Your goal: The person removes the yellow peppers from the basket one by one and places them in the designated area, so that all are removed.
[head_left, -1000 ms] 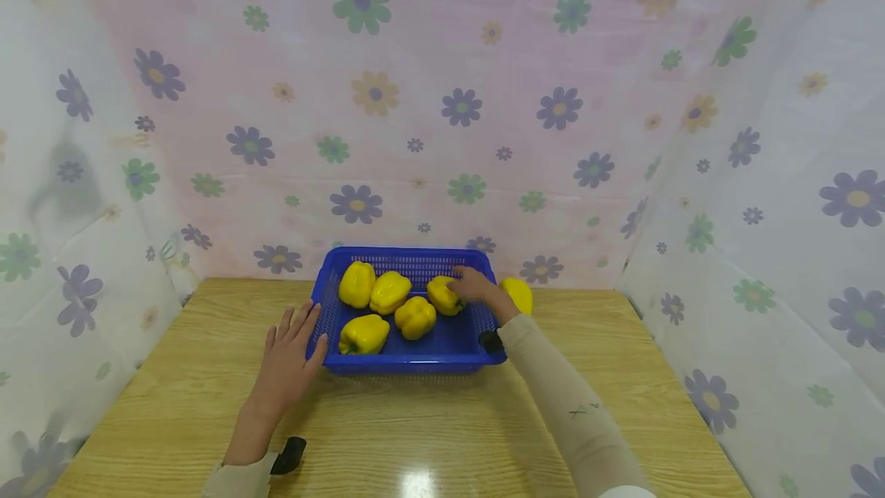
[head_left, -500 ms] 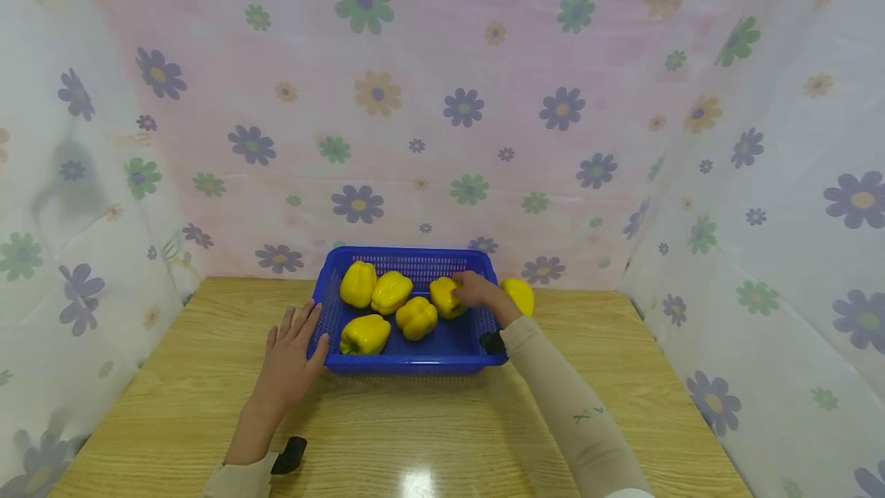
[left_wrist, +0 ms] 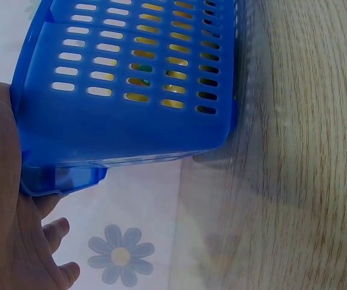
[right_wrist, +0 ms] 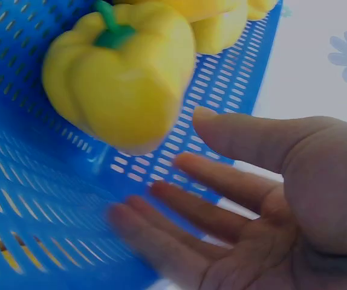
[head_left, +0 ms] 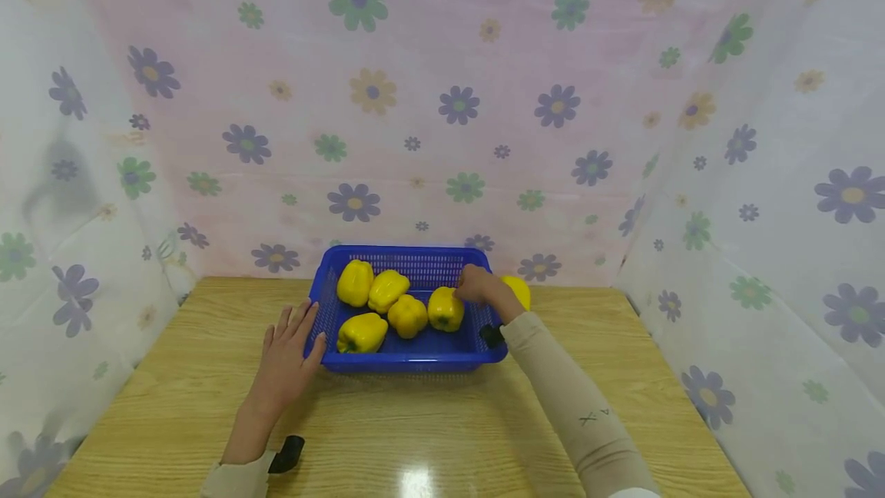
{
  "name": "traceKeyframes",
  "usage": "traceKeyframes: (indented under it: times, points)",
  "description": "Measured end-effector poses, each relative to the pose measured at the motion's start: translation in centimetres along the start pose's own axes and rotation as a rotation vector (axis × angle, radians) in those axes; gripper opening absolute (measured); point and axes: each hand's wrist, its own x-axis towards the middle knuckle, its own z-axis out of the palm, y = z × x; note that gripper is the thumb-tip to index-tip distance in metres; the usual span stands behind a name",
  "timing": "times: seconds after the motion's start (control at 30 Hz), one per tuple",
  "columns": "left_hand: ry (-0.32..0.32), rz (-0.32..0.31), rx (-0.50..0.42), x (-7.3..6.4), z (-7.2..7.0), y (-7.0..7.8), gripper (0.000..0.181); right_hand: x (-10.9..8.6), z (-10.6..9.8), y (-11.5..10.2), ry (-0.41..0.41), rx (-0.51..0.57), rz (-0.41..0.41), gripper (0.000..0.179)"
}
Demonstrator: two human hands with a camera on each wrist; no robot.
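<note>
Several yellow bell peppers lie in a blue plastic basket [head_left: 415,360]. My right hand [head_left: 480,285] is inside the basket's right end, beside the rightmost bell pepper [head_left: 445,311]. In the right wrist view, that bell pepper [right_wrist: 119,78] shows its green stem, and a gap separates it from the spread fingers of the right hand [right_wrist: 246,205]. Nothing is held there. My left hand [head_left: 286,352] rests at the basket's left rim with its fingers extended. From the left wrist, the left hand [left_wrist: 10,205] is seen against the rim, its fingers loose past the handle.
Another yellow bell pepper [head_left: 517,290] stands outside the basket at its right, partly hidden by my right arm. The basket sits near the back of a wooden table [head_left: 366,436]. Flower-patterned cloth [head_left: 415,98] hangs behind and along both sides.
The rightmost bell pepper has shifted slightly toward the basket's front, and my right hand has come away from it. The neighbouring pepper has moved a little left. My left hand stays put.
</note>
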Motion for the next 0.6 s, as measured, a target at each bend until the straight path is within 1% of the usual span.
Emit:
traceKeyframes:
  times: [0.03,0.1,0.2,0.27,0.3,0.37,0.4,0.5,0.6]
  points:
    - [0.002,0.001,0.000,0.01,-0.01,0.02,0.061,0.07,0.07,0.00,0.004,-0.004,-0.028,0.024]
    - [-0.002,-0.001,0.003,0.03,0.00,-0.03,0.061,0.24,0.25,0.14,-0.008,-0.006,-0.107,0.036]
    - [-0.016,-0.003,0.009,0.06,0.06,-0.12,0.061,0.70,0.58,0.56,-0.071,0.012,-0.249,0.054]
    - [-0.019,-0.004,0.011,0.07,0.12,-0.17,0.061,0.93,0.68,0.80,-0.115,0.016,-0.312,0.059]
    - [-0.020,-0.003,0.009,0.07,0.14,-0.17,0.061,1.00,0.69,0.88,-0.128,0.013,-0.329,0.059]
    - [-0.016,-0.002,0.004,0.06,0.17,-0.17,0.061,1.00,0.63,0.91,-0.134,-0.003,-0.337,0.056]
    - [-0.013,-0.001,0.000,0.04,0.17,-0.13,0.061,0.97,0.58,0.88,-0.136,-0.017,-0.328,0.053]
    - [0.000,0.003,-0.003,-0.02,0.12,-0.05,0.061,0.67,0.34,0.68,-0.147,-0.061,-0.283,0.047]
    - [0.002,0.000,-0.001,-0.03,-0.01,0.01,0.060,0.32,0.11,0.43,-0.160,-0.103,-0.238,0.045]
